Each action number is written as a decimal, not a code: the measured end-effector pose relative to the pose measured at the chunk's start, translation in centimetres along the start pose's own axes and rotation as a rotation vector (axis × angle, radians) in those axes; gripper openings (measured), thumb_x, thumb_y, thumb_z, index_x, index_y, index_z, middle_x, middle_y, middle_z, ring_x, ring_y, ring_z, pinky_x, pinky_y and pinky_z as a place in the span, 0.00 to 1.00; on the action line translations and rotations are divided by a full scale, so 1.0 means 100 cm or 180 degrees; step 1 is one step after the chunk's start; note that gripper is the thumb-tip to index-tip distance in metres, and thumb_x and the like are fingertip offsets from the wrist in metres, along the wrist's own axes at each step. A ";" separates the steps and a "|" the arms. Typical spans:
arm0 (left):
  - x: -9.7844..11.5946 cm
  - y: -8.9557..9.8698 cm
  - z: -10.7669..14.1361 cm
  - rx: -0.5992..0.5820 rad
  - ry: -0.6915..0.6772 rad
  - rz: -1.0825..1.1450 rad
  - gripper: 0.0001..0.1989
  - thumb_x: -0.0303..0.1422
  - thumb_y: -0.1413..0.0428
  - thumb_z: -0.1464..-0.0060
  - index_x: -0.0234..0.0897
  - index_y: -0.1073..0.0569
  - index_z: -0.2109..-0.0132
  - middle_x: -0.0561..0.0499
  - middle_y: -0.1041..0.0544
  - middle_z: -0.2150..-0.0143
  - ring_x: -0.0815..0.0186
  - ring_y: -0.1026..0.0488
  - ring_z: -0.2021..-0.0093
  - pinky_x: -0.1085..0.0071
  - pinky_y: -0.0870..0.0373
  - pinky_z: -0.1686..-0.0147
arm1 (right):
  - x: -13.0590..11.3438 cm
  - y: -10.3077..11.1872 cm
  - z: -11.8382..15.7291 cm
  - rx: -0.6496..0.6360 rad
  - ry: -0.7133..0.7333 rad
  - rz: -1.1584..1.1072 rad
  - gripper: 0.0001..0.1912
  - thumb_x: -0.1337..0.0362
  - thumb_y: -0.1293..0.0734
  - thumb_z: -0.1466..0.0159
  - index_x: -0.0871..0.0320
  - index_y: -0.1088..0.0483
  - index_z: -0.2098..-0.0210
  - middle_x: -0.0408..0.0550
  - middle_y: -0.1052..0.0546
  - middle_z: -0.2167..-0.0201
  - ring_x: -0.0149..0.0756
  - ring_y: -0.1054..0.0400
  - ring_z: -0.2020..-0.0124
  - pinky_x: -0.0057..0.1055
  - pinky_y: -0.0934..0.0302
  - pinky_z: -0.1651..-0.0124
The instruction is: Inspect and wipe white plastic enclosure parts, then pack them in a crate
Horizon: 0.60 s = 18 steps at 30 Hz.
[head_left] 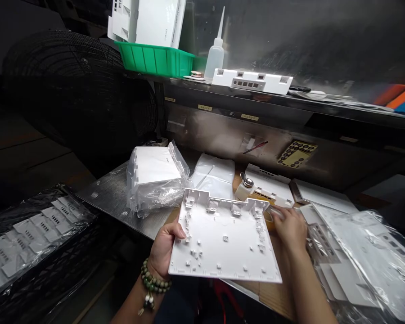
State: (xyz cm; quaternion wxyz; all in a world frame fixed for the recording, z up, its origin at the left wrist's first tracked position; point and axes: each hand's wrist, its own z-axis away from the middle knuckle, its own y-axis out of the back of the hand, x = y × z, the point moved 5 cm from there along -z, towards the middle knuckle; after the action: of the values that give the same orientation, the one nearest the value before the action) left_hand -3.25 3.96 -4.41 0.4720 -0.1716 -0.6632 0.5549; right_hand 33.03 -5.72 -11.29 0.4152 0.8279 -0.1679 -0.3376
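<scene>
My left hand [166, 245], with a beaded bracelet at the wrist, grips the left edge of a white plastic housing panel [222, 252], thumb on top. The panel's inner side faces me, showing small clips and posts, with a notched rim along its far edge. My right hand [290, 227] is beside the panel's far right corner, fingers curled together; what they hold is blurred and partly hidden. Just beyond the panel stands a small dispenser bottle [245, 188] with a metal top. Behind it, another white housing [272, 184] with slots lies on the bench.
Bagged white housings [155, 171] stand at left, and more wrapped panels [367, 256] are piled at right. A crate [37, 234] of white parts sits lower left. The shelf above carries a green basket [155, 60], a squeeze bottle [215, 58] and a slotted housing [253, 82].
</scene>
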 end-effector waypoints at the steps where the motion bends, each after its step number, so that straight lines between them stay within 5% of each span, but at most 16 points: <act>1: 0.000 0.000 0.001 -0.0048 0.0066 0.0004 0.48 0.19 0.49 0.65 0.39 0.36 0.32 0.42 0.19 0.47 0.44 0.21 0.48 0.41 0.29 0.44 | -0.003 -0.002 0.000 -0.0019 0.0001 0.0027 0.21 0.53 0.37 0.37 0.54 0.21 0.51 0.54 0.22 0.53 0.53 0.37 0.51 0.48 0.43 0.46; 6: 0.006 -0.001 0.004 -0.0294 0.0272 -0.0051 0.44 0.23 0.48 0.63 0.33 0.34 0.33 0.39 0.18 0.50 0.41 0.21 0.48 0.38 0.31 0.44 | -0.015 -0.011 0.001 -0.0064 -0.0147 -0.0025 0.22 0.48 0.35 0.37 0.57 0.21 0.54 0.59 0.24 0.64 0.55 0.36 0.52 0.48 0.40 0.50; 13: 0.021 0.004 0.010 -0.0736 0.0365 -0.0148 0.38 0.26 0.48 0.56 0.32 0.32 0.34 0.40 0.17 0.52 0.42 0.21 0.47 0.38 0.33 0.41 | -0.035 0.026 0.043 0.0001 0.0005 -0.0511 0.23 0.47 0.39 0.33 0.55 0.24 0.52 0.54 0.22 0.49 0.50 0.35 0.44 0.45 0.39 0.42; 16: 0.028 0.021 0.013 -0.0699 0.0288 -0.0153 0.35 0.27 0.48 0.54 0.33 0.30 0.36 0.41 0.16 0.53 0.43 0.21 0.47 0.40 0.32 0.42 | -0.043 0.040 0.102 -0.0608 0.0185 -0.0843 0.22 0.44 0.40 0.32 0.52 0.23 0.61 0.50 0.19 0.58 0.46 0.28 0.55 0.40 0.31 0.53; 18: 0.033 0.045 0.015 -0.0507 0.0084 -0.0060 0.34 0.30 0.47 0.56 0.34 0.28 0.38 0.42 0.16 0.53 0.42 0.21 0.48 0.42 0.30 0.43 | -0.053 0.029 0.153 -0.1745 0.0380 -0.1095 0.21 0.44 0.38 0.32 0.50 0.23 0.57 0.50 0.20 0.56 0.47 0.27 0.53 0.40 0.30 0.53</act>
State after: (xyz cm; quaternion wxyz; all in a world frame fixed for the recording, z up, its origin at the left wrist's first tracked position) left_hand -7.45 7.06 -6.91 0.4708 -0.2096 -0.7006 0.4935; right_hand 18.54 -13.26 -13.26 0.5686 0.7198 0.0962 -0.3864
